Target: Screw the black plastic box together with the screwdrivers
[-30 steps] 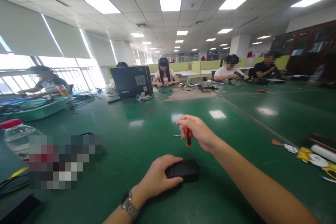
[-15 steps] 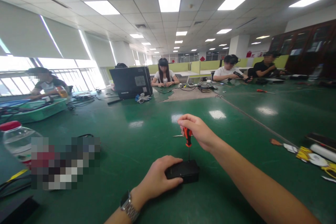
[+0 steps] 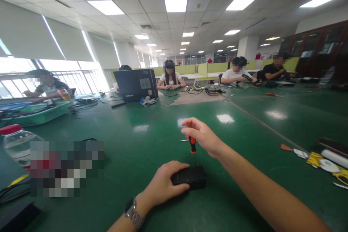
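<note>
A small black box-shaped device [image 3: 191,178] lies on the green tabletop [image 3: 231,203]. My left hand [image 3: 165,181] grips its left end, thumb along the near side and fingers over the far side. A screwdriver [image 3: 193,145] with a red and black handle stands nearly upright, its tip on the top of the device near the far edge. My right hand [image 3: 199,134] is closed around the upper end of the handle, fingers bent. Behind the handle lies a thin metal pointed piece [image 3: 183,140], partly hidden.
At the left stand a red-capped bottle [image 3: 19,145] and a green basket [image 3: 40,116] of cables. A black computer case [image 3: 136,85] and gloves [image 3: 148,101] sit further back. Another screwdriver [image 3: 274,95] lies at the right. Several people sit around the table.
My right hand has shifted slightly left, and the screwdriver handle now leans a little left. My left hand and the black device stay in place.
</note>
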